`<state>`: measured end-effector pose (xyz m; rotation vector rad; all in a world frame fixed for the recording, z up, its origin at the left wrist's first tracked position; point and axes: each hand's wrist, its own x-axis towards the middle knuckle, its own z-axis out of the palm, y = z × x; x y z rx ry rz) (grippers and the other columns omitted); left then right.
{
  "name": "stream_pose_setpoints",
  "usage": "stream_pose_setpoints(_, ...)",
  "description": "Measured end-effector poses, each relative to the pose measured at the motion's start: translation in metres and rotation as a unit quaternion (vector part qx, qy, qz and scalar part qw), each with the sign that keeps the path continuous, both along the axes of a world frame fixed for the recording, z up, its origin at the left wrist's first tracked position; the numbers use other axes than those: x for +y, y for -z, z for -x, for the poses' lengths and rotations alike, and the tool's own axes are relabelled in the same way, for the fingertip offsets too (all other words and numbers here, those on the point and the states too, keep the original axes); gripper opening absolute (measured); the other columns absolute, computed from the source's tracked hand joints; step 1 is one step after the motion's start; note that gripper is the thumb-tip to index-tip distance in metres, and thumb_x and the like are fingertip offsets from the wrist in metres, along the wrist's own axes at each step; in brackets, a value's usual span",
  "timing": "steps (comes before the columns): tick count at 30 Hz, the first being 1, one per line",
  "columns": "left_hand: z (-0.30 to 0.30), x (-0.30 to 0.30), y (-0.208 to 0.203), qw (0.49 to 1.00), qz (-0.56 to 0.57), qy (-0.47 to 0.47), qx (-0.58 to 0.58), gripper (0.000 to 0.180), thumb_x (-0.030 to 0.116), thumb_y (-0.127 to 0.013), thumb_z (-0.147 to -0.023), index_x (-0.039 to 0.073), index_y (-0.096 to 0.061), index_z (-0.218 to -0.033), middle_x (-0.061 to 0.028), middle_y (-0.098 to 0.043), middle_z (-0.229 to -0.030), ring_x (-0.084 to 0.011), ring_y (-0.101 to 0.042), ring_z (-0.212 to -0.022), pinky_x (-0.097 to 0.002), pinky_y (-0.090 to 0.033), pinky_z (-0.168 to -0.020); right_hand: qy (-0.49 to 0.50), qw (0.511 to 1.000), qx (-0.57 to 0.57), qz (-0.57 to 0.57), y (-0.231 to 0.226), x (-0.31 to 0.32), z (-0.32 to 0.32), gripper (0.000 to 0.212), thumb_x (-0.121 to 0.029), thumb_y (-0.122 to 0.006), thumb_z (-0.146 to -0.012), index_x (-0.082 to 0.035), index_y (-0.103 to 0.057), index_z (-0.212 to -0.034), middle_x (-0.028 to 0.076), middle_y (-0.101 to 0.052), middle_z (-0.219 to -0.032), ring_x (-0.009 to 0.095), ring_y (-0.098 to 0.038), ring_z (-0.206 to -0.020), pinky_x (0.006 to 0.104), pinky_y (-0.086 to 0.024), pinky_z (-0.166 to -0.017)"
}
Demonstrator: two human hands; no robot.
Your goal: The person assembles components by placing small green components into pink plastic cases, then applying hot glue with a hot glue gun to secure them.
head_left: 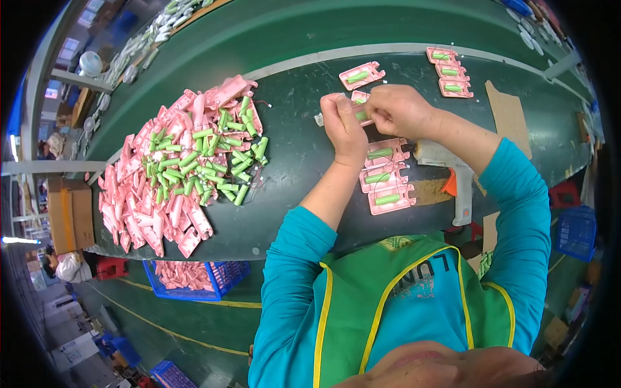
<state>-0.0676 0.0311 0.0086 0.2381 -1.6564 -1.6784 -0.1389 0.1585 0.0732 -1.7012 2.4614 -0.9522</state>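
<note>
Both my hands meet over the table around a pink plastic casing half [360, 97] with a green cylindrical battery cell in it. My left hand [343, 126] is closed on the casing, thumb pointing up. My right hand [402, 108] has its fingers curled at the casing's right side; what they pinch is hidden. Toward me, just below the hands, three casing halves [387, 200] with green cells lie in a column. Farther away, another filled casing [361, 76] lies by itself. A white glue gun [462, 187] with an orange trigger lies right of the column.
A heap of pink casings [126, 216] covers the table's left, with loose green battery cells [187, 158] on top. Three filled casings [451, 72] lie at the far right, near a cardboard piece [509, 119]. A blue basket [226, 275] of pink parts stands below the table edge.
</note>
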Motion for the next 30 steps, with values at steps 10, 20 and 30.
stream_pose_setpoints(10, 0.003, -0.008, 0.011, 0.996, -0.077, 0.033, 0.004, 0.028, 0.03, -0.042, -0.105, 0.004, -0.048, -0.097, -0.003, -0.05, -0.082, -0.0112, -0.048, -0.076, -0.0287, -0.044, -0.071, 0.034, 0.998, -0.034, -0.048, -0.021, 0.008, -0.005, 0.007, -0.013, -0.068, -0.082, -0.009, -0.069, -0.088, 0.006, -0.066, -0.083, 0.027, -0.064, -0.08, 0.038, -0.052, -0.07)
stream_pose_setpoints(20, -0.005, -0.002, 0.0, 0.999, 0.016, 0.047, 0.001, 0.029, 0.032, -0.045, -0.104, 0.004, -0.049, -0.099, -0.0043, -0.054, -0.082, -0.012, -0.052, -0.074, -0.0275, -0.045, -0.069, -0.037, 0.987, 0.054, -0.15, -0.025, -0.007, 0.0, 0.007, -0.012, -0.064, -0.076, -0.008, -0.069, -0.08, 0.008, -0.065, -0.079, 0.029, -0.064, -0.079, 0.0405, -0.052, -0.067)
stream_pose_setpoints(30, -0.006, 0.0, 0.001, 0.998, 0.04, 0.052, 0.011, 0.027, 0.031, -0.046, -0.104, 0.005, -0.049, -0.099, -0.0034, -0.053, -0.084, -0.0112, -0.051, -0.076, -0.0274, -0.045, -0.07, -0.079, 0.99, 0.068, -0.092, -0.014, 0.001, 0.004, 0.007, -0.014, -0.062, -0.076, -0.007, -0.063, -0.078, 0.009, -0.062, -0.077, 0.03, -0.063, -0.073, 0.0413, -0.052, -0.065)
